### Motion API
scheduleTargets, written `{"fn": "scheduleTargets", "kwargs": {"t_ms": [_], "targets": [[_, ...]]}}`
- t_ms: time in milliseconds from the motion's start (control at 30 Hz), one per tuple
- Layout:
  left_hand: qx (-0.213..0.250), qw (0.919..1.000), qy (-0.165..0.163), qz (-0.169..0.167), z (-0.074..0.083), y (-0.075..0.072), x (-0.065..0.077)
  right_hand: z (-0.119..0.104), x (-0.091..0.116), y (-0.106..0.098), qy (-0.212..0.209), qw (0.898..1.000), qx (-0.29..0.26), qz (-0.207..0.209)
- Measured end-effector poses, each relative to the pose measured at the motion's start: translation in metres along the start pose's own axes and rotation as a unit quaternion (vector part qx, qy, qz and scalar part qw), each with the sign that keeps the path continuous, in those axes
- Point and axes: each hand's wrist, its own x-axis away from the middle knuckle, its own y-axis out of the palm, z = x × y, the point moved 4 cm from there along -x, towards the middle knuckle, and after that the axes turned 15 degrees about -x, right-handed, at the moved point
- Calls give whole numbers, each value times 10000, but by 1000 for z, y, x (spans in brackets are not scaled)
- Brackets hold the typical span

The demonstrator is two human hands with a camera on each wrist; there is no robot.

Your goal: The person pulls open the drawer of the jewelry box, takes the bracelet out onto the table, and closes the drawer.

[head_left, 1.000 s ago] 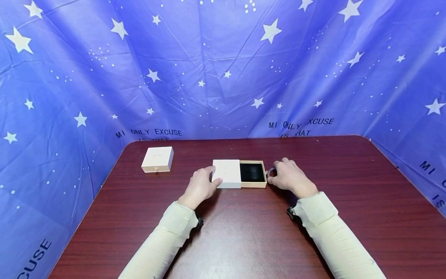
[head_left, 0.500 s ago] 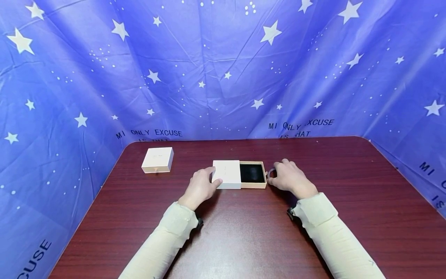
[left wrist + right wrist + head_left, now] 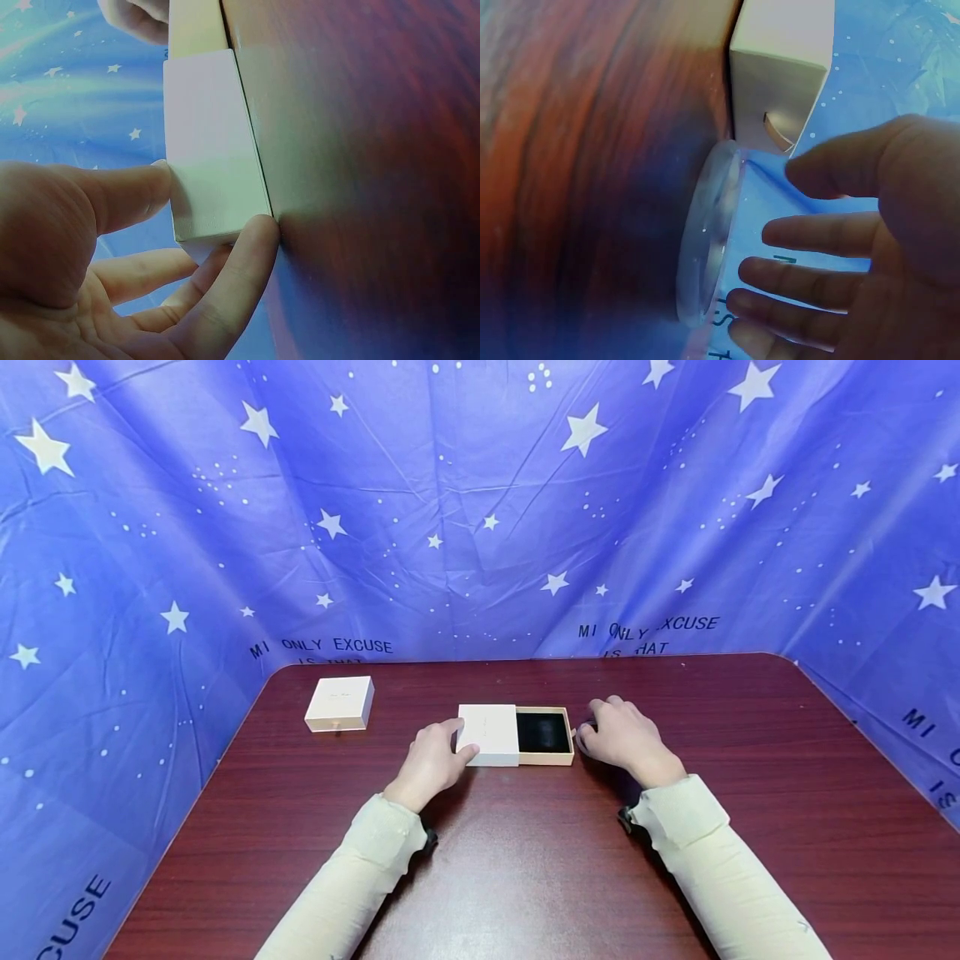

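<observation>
In the head view a white sliding jewellery box (image 3: 489,739) lies mid-table, its gold-edged drawer (image 3: 546,760) pulled out to the right over a black lining (image 3: 543,732). My left hand (image 3: 429,766) grips the sleeve's left end; in the left wrist view the thumb and fingers lie against opposite sides of the box (image 3: 206,142). Close over a pale translucent bangle (image 3: 696,240) flat on the table is my right hand (image 3: 622,739). Its fingers are loosely bent and apart in the right wrist view, with nothing held. The drawer's ribbon pull (image 3: 778,132) points toward the bangle.
A second white box (image 3: 340,700), closed, sits at the back left of the dark red wooden table (image 3: 517,877). Behind and on both sides hangs a blue star-print curtain (image 3: 450,585).
My right hand has shifted slightly, up and away from the bangle's near side, and its fingers now cover more of the bangle. The left hand and both boxes stay put.
</observation>
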Motion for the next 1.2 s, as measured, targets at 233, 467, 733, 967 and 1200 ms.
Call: {"fn": "scheduleTargets", "kwargs": {"t_ms": [233,467,733,967,1200], "targets": [[-38,9999,93,94,0,1,-1,-1,-1,-3,-93,9997,-178,161],[-18,10000,62,72,-1,1,-1,-3,-2,-3,-201,9991,-281,242],[-23,9999,63,76,-1,2,-1,-4,-3,-1,-190,9986,-411,270],[-25,10000,36,37,-1,2,-2,-7,-3,0,-203,9974,-583,373],[-11,10000,35,18,0,2,-1,-9,-3,3,-145,9978,-550,349]]}}
